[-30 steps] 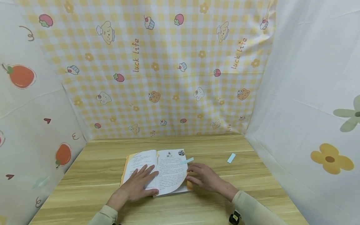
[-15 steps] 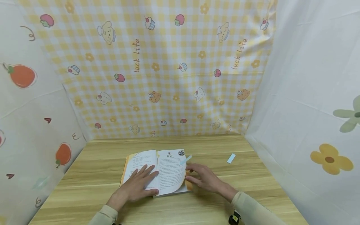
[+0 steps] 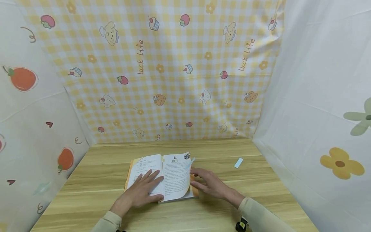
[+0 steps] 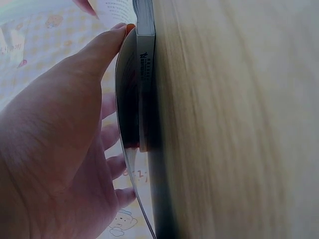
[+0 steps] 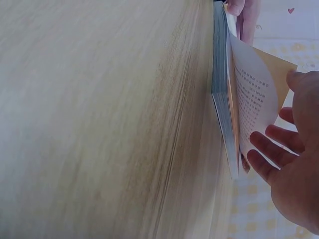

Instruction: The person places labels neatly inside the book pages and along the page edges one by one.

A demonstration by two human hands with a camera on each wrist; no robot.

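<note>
An open book (image 3: 175,188) lies on the wooden table in the head view. My left hand (image 3: 143,190) rests with spread, straight fingers on its left-hand page. At the outer edge of the right-hand page (image 3: 176,175), my right hand (image 3: 211,183) holds the lifted, curving leaf; in the right wrist view the thumb is at the edge of that leaf (image 5: 254,89). Beneath it shows an orange-toned page (image 3: 195,191). A light blue strip (image 3: 190,163) sticks out from the upper right of the lifted page. The left wrist view shows the book's thickness (image 4: 144,64) beside my left thumb.
Another light blue strip (image 3: 238,163) lies on the table (image 3: 220,209) to the right of the book. A yellow checked cloth (image 3: 179,83) hangs behind the table, with white printed cloth (image 3: 313,96) on both sides.
The right-hand page has lifted and bent further leftward, and the blue strip on it has tilted more upright. My right hand has shifted slightly left; my left hand has stayed in place.
</note>
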